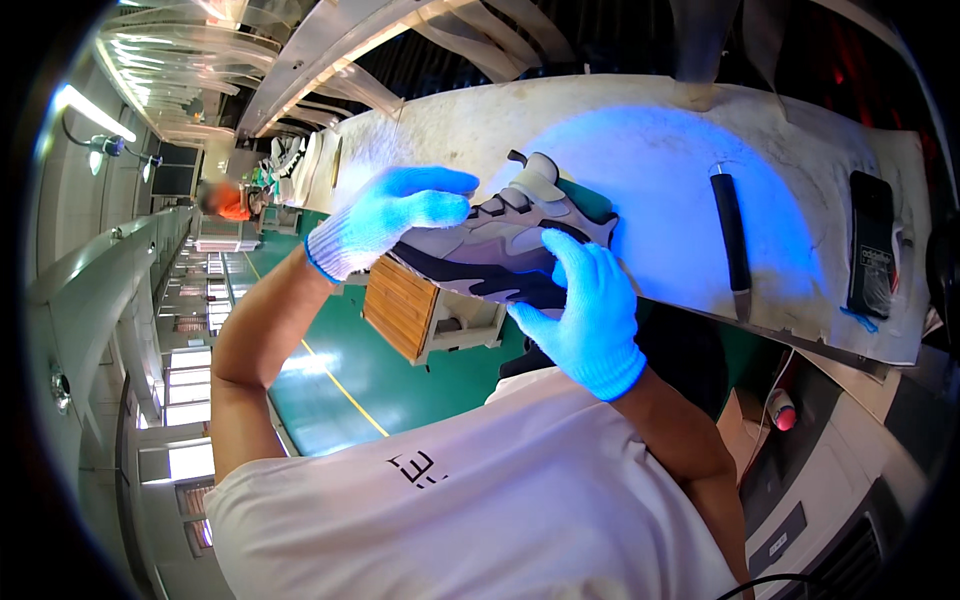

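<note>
Between my two hands is a grey and black sports shoe [500, 243], tilted on its side, with loop-like lacing tabs and a green lining at its opening. My left hand [400, 212], in a knitted glove lit blue, closes around the toe end. On the other end, my right hand [592, 318] pinches the shoe, fingers on its side and thumb at its lower edge. The shoe is held at the near edge of the worktable [680, 140]. Its underside is mostly hidden from sight.
A black-handled tool [731, 235] lies on the table under a round patch of blue light. Farther right rests a dark phone [870, 240]. Shoe parts [285, 155] sit at the table's far left, near a person in orange [232, 200]. A wood-topped cart [400, 308] stands on the green floor.
</note>
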The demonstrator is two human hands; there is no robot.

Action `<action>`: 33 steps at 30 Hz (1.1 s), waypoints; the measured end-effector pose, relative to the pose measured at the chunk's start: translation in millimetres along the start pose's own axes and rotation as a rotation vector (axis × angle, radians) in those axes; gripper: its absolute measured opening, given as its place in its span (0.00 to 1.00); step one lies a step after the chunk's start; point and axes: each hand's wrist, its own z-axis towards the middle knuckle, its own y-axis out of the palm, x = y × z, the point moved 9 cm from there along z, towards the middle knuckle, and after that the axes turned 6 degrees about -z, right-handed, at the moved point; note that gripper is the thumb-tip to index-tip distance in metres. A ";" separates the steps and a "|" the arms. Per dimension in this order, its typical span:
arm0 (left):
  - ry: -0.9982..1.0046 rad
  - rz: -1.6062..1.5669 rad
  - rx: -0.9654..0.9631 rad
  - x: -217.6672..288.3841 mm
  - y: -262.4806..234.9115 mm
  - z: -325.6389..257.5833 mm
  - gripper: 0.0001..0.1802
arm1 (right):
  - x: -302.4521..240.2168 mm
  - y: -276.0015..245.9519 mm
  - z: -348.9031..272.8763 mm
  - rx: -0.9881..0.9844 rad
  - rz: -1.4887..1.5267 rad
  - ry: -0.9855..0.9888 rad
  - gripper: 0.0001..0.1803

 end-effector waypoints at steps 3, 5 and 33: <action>-0.070 0.032 -0.086 3.5 6.9 6.1 0.46 | 3.7 1.6 3.9 -0.021 0.063 0.063 0.52; -0.062 0.184 -0.161 6.3 9.1 7.7 0.50 | 3.4 1.9 4.3 -0.014 0.055 0.056 0.51; 0.160 -0.180 -0.478 31.6 24.8 -35.5 0.61 | 12.7 -32.9 -30.8 -0.061 0.230 0.264 0.59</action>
